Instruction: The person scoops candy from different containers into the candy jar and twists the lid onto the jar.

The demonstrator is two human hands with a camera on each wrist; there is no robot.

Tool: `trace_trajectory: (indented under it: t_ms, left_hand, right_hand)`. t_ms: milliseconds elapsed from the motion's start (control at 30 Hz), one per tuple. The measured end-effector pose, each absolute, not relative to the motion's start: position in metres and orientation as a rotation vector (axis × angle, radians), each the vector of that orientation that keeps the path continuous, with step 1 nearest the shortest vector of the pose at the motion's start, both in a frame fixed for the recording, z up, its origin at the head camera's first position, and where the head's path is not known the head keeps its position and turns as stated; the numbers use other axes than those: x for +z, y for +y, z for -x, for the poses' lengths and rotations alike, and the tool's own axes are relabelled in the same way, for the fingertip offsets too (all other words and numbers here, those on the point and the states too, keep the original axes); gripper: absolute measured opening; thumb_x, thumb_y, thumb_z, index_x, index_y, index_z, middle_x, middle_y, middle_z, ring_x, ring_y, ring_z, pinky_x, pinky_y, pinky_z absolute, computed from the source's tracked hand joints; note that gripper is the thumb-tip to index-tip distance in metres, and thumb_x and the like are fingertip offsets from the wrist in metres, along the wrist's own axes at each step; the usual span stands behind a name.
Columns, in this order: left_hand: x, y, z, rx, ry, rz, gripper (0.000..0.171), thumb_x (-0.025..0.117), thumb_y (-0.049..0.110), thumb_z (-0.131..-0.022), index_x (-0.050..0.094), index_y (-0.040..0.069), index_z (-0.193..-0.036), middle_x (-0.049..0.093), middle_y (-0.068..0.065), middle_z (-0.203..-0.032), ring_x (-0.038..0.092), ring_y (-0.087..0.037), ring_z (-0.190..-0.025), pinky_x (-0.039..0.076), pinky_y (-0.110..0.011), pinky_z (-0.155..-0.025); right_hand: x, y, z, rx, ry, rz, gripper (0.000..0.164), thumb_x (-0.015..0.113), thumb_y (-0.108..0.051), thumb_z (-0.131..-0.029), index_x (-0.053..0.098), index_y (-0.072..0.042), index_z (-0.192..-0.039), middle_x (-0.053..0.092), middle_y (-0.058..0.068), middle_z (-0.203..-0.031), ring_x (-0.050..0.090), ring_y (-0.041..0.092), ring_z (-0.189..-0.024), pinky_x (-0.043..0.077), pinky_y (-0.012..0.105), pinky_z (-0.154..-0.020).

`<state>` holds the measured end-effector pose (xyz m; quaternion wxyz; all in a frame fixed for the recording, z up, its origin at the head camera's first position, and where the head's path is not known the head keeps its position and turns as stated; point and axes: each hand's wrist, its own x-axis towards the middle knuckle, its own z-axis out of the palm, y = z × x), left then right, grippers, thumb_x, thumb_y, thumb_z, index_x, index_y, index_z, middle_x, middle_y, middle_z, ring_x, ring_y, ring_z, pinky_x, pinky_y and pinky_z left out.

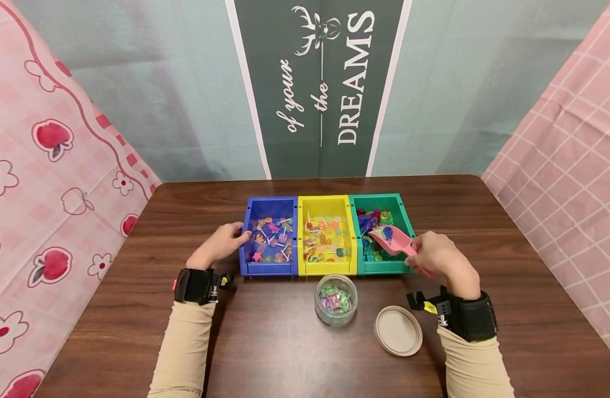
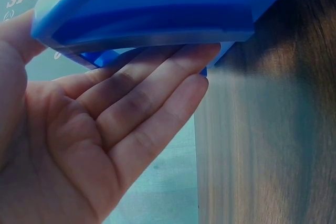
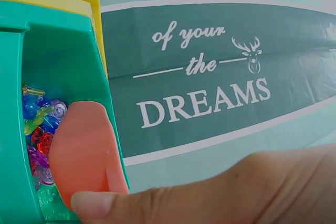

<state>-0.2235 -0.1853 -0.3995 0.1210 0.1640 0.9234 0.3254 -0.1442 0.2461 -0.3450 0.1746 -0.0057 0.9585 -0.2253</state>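
Note:
My right hand [image 1: 436, 254] grips the handle of a small pink scoop [image 1: 396, 241] above the green bin [image 1: 384, 267]. A few colourful pieces, one of them blue, lie in the scoop. Under it the bin holds shiny translucent trinkets [image 3: 44, 124] in blue, purple, red and green. In the right wrist view the thumb [image 3: 94, 203] presses on the scoop. At the far side of the row, my left hand [image 1: 222, 243] holds the left wall of the blue bin [image 1: 269, 269], its fingers [image 2: 157, 114] stretched along the outside and underneath.
Between these bins sits a yellow bin [image 1: 327, 268] with lollipop-like and other small pieces. In front stand an uncovered clear jar [image 1: 336, 318] of wrapped-looking green and pink pieces and a round lid [image 1: 398, 330]. All rest on a brown wooden table [image 1: 285, 359], with a printed curtain [image 1: 185, 110] behind.

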Motion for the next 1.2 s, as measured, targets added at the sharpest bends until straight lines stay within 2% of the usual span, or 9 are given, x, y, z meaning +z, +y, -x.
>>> trace_trajectory:
  t_ms: [467,667,1200]
  left_hand:
    - [-0.402,-0.186,0.224,0.967,2.691,-0.478,0.032,0.049,0.017,-0.097,0.056,-0.009,-0.114,0.065,-0.021,-0.096,0.055,-0.024,-0.08,0.05,-0.04,-0.076]
    - [-0.403,-0.187,0.224,0.969,2.699,-0.483,0.033,0.049,0.017,-0.096,0.056,-0.01,-0.113,0.065,-0.022,-0.095,0.056,-0.024,-0.08,0.051,-0.042,-0.076]
    - [-0.4,-0.187,0.225,0.961,2.701,-0.497,0.031,0.049,0.015,-0.096,0.056,-0.011,-0.112,0.065,-0.023,-0.095,0.056,-0.023,-0.08,0.051,-0.043,-0.075]
  right_hand:
    - [-0.344,0.246,0.144,-0.601,2.773,0.024,0.021,0.07,-0.017,-0.08,0.064,0.004,-0.082,0.063,0.008,-0.061,0.05,0.018,-0.056,0.041,0.028,-0.048]
    - [-0.341,0.244,0.142,-0.603,2.805,0.037,0.022,0.069,-0.015,-0.081,0.065,0.006,-0.088,0.066,0.012,-0.064,0.049,0.018,-0.057,0.039,0.028,-0.048]
    - [-0.33,0.241,0.131,-0.66,2.967,0.297,0.02,0.072,-0.013,-0.078,0.069,0.005,-0.088,0.066,0.007,-0.066,0.05,0.017,-0.059,0.038,0.029,-0.05]
